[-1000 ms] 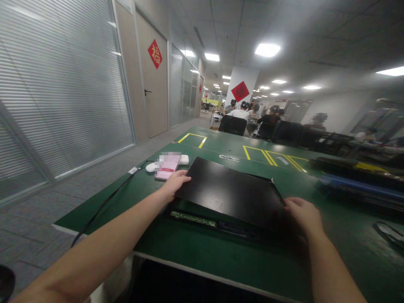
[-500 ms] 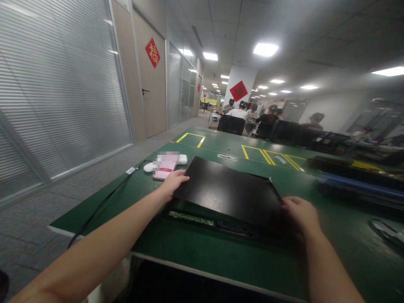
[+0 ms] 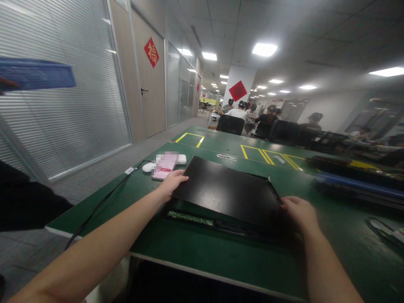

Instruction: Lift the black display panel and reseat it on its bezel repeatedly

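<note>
A thin black display panel (image 3: 227, 189) is held tilted over the green table, one hand at each side edge. My left hand (image 3: 173, 182) grips its left edge, thumb on the top face. At the right edge, my right hand (image 3: 298, 210) is closed on the panel, its fingertips partly hidden. Under the raised near edge, a green circuit board strip (image 3: 190, 217) shows beside a dark part (image 3: 230, 227) whose kind I cannot make out. The panel hides whatever lies further beneath it.
A phone (image 3: 164, 166) rests on a white object (image 3: 147, 167) at the left, near a black cable (image 3: 104, 198). Stacked dark panels (image 3: 356, 168) stand right. A small tool (image 3: 226, 157) lies behind. Someone's hand (image 3: 8, 84) carries a blue bin (image 3: 44, 75) at far left.
A person with a blue bin has come into view at the left edge. Both my hands and the black panel stay in nearly the same place.
</note>
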Tool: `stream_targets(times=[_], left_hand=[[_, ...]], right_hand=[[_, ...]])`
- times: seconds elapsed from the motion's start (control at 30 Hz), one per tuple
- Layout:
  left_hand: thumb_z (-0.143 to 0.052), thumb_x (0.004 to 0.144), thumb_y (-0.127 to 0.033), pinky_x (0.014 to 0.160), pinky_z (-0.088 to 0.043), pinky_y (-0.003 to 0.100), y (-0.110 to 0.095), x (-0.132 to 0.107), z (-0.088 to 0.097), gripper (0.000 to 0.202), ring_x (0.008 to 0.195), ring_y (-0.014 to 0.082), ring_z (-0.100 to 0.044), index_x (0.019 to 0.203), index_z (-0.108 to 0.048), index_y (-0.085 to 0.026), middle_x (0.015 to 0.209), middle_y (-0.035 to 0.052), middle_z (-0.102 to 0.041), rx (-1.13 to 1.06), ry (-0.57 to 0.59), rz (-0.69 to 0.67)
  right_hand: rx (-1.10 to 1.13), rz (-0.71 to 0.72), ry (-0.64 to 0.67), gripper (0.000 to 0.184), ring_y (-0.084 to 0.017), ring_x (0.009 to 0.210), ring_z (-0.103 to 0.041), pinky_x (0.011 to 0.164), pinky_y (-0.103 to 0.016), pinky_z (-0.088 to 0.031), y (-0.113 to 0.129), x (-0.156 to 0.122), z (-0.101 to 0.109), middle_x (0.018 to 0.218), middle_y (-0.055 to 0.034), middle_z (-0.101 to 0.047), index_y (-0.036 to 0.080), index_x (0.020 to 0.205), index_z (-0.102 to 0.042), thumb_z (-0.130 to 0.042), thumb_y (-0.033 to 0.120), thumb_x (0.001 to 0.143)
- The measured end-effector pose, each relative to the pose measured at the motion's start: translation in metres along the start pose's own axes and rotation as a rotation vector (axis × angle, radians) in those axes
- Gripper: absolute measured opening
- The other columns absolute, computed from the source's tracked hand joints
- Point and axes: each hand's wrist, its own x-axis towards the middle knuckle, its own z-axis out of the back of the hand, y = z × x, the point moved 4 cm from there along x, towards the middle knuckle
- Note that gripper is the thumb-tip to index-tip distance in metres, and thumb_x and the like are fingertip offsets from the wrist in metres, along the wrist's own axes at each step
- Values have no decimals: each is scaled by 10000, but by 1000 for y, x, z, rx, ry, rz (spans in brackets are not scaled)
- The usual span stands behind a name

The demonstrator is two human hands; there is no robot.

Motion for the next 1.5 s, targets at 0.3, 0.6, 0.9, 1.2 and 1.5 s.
stream_targets(times=[0.3, 0.6, 0.9, 1.2, 1.5], left_hand=[[-697, 592, -98, 621, -524, 280, 1, 0, -1, 379, 710, 205, -708, 968, -691, -143, 861, 65, -764, -12, 18, -2], [-736, 576, -87, 794, -533, 322, 1, 3, 1, 526, 931, 245, -707, 1091, -647, -140, 1013, 90, -754, -41, 43, -55], [-768, 588, -234, 880, -501, 356, -13, -3, -1, 575, 1021, 278, -677, 1149, -673, -148, 1085, 104, -738, -35, 65, -99], [-741, 586, -324, 912, -478, 443, -12, 3, 7, 459, 1001, 325, -666, 1010, -734, -150, 986, 103, -755, 226, 83, -227], [-623, 615, -282, 1072, -365, 435, -10, 15, 19, 268, 1212, 328, -543, 836, -752, -203, 1226, 100, -671, 733, -100, -391]], right_hand=[[-2, 22, -7, 322, -261, 821, -644, 649, -334, -419, 1, 3, -1, 801, -53, -743, 231, 888, -745, -529, 363, 688], [-1, 1, 16, 305, -261, 865, -647, 683, -335, -428, -1, 3, -1, 808, -40, -743, 238, 897, -730, -525, 360, 708], [13, 14, 27, 322, -264, 888, -647, 714, -338, -429, -4, 5, -3, 825, -42, -746, 234, 908, -732, -521, 371, 707], [61, 24, 1, 336, -266, 842, -655, 678, -337, -433, -8, 9, -6, 798, -59, -744, 224, 877, -736, -524, 397, 683], [65, 8, 6, 323, -251, 844, -657, 698, -333, -427, -9, 10, -8, 801, -42, -746, 234, 889, -734, -519, 391, 706]])
